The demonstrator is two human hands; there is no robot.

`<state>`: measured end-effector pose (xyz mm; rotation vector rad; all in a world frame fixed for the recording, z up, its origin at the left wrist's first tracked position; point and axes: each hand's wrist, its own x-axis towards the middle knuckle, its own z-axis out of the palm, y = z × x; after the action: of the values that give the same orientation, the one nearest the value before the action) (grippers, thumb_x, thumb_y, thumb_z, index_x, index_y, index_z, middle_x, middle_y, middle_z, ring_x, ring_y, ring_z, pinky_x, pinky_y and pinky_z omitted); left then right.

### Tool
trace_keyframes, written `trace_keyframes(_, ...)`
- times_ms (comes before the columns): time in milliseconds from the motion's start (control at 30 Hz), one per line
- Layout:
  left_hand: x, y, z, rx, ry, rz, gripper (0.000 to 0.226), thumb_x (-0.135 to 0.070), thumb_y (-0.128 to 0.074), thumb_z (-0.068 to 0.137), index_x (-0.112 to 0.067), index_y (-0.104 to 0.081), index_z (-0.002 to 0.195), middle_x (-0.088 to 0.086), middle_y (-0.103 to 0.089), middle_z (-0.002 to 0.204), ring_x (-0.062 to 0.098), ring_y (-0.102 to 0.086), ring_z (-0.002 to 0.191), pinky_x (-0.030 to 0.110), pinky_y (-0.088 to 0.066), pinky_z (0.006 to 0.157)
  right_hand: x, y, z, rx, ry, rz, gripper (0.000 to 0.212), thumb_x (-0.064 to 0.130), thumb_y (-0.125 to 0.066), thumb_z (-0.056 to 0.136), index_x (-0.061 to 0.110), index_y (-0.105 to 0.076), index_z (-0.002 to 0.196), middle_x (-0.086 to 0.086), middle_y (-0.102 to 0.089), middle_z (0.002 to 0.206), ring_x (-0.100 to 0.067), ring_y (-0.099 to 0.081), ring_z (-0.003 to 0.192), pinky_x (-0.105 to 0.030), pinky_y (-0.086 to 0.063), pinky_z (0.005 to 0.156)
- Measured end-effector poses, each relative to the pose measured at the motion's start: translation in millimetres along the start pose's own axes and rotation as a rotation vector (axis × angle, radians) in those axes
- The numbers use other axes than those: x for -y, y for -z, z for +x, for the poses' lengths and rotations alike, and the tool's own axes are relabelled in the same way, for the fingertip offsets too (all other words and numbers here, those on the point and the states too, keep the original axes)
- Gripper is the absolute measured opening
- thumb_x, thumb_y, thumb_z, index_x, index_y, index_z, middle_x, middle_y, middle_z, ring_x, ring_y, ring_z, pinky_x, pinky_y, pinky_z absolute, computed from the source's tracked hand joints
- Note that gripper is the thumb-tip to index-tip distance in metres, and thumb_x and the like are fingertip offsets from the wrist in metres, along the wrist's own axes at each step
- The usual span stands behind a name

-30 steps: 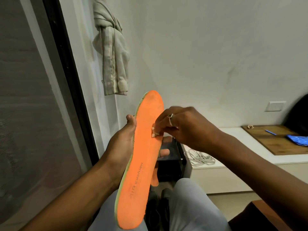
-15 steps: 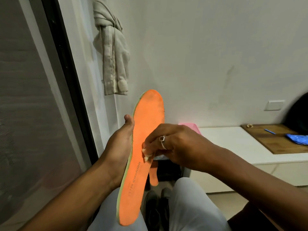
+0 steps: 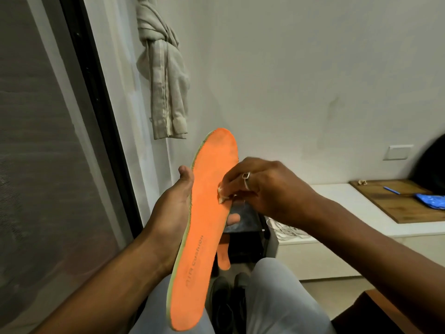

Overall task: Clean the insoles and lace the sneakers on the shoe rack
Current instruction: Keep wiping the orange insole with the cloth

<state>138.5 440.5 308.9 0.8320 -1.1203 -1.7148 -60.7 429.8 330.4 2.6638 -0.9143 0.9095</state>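
Observation:
An orange insole with a pale green edge stands nearly upright in front of me, toe end up. My left hand grips it from behind at mid-length, thumb on the left edge and a fingertip showing on the right. My right hand, wearing a ring, pinches a small whitish wipe against the insole's face below the toe area. A second orange insole shows partly behind and below. Dark sneakers sit on the floor between my knees.
A black rack or box stands behind the insoles. White laces lie on a low white ledge to the right, with a wooden board, a blue pen and a blue pouch. A knotted curtain hangs by a dark window frame.
My right hand has moved the wipe back up the insole, from the middle near the printed text to just below the toe area. The left hand still holds the insole.

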Motion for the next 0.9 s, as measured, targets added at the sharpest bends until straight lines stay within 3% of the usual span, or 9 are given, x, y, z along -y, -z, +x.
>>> trace_keyframes(67,0,2,2,-0.01,0.009,0.007,0.067,-0.063,-0.026,0.1,-0.02,-0.073,0.118,0.01,-0.077,0.101,0.023,-0.076,0.082,0.037,-0.058,0.071,16,-7,-5,0.104,0.06,0.073,0.018,0.008,-0.083,0.082,0.013,-0.08,0.1,-0.002,-0.073,0.108,-0.015,-0.067,0.099,-0.034,-0.056,0.08)
trace_keyframes(133,1,0,0,-0.014,0.033,0.003,0.07,-0.065,-0.025,0.099,-0.018,-0.068,0.128,0.011,-0.076,0.109,0.024,-0.075,0.088,0.037,-0.055,0.073,28,-10,-10,0.185,0.117,0.106,0.017,0.01,-0.081,0.085,0.012,-0.08,0.102,-0.003,-0.072,0.11,-0.015,-0.066,0.101,-0.033,-0.056,0.081)
trace_keyframes(200,1,-1,-1,0.017,0.034,-0.028,0.069,-0.064,-0.024,0.1,-0.017,-0.067,0.126,0.013,-0.076,0.106,0.027,-0.075,0.083,0.039,-0.061,0.066,16,-4,-5,0.121,0.085,0.072,0.019,0.008,-0.082,0.082,0.013,-0.08,0.1,-0.003,-0.072,0.108,-0.015,-0.067,0.099,-0.034,-0.057,0.08)
trace_keyframes(300,-1,-3,-2,0.035,0.042,0.012,0.067,-0.067,-0.025,0.098,-0.022,-0.07,0.121,0.015,-0.076,0.106,0.036,-0.074,0.085,0.046,-0.061,0.077,-7,1,5,-0.065,-0.028,-0.03,0.021,0.0,-0.081,0.078,0.013,-0.081,0.095,-0.002,-0.074,0.101,-0.014,-0.067,0.093,-0.034,-0.057,0.078)
trace_keyframes(433,0,-1,0,-0.002,0.039,0.001,0.065,-0.066,-0.029,0.097,-0.022,-0.073,0.119,0.013,-0.076,0.105,0.028,-0.075,0.084,0.039,-0.059,0.068,19,-11,-2,0.018,0.021,0.084,0.024,0.003,-0.084,0.077,0.014,-0.081,0.098,-0.002,-0.073,0.104,-0.012,-0.066,0.094,-0.025,-0.054,0.08)
trace_keyframes(500,2,-1,0,0.008,0.042,-0.032,0.064,-0.064,-0.03,0.098,-0.022,-0.073,0.12,0.012,-0.075,0.105,0.026,-0.074,0.085,0.038,-0.057,0.072,20,-12,-2,0.013,0.042,0.076,0.026,0.001,-0.084,0.076,0.014,-0.081,0.099,-0.002,-0.073,0.105,-0.012,-0.066,0.095,-0.024,-0.054,0.082)
trace_keyframes(600,1,-5,-3,0.052,0.049,-0.08,0.063,-0.064,-0.027,0.099,-0.024,-0.068,0.125,0.015,-0.074,0.112,0.036,-0.074,0.093,0.047,-0.056,0.084,-2,-3,7,-0.164,-0.098,0.066,0.02,0.003,-0.082,0.079,0.014,-0.081,0.096,0.0,-0.073,0.101,-0.01,-0.068,0.091,-0.029,-0.055,0.081)
trace_keyframes(767,2,-8,-1,0.08,-0.043,-0.204,0.069,-0.058,-0.028,0.101,-0.017,-0.081,0.086,0.01,-0.073,0.078,0.022,-0.072,0.064,0.032,-0.059,0.055,18,-13,4,-0.156,-0.099,0.185,0.015,0.007,-0.079,0.084,0.01,-0.081,0.099,-0.002,-0.073,0.104,-0.013,-0.072,0.086,-0.027,-0.058,0.078)
trace_keyframes(900,1,-6,-1,0.071,-0.051,-0.273,0.072,-0.066,-0.032,0.096,-0.01,-0.078,0.098,0.017,-0.071,0.095,0.027,-0.072,0.082,0.039,-0.062,0.071,32,-27,-1,-0.142,-0.078,0.212,0.02,0.005,-0.073,0.088,0.011,-0.079,0.106,-0.004,-0.07,0.113,-0.013,-0.069,0.097,-0.028,-0.056,0.085)
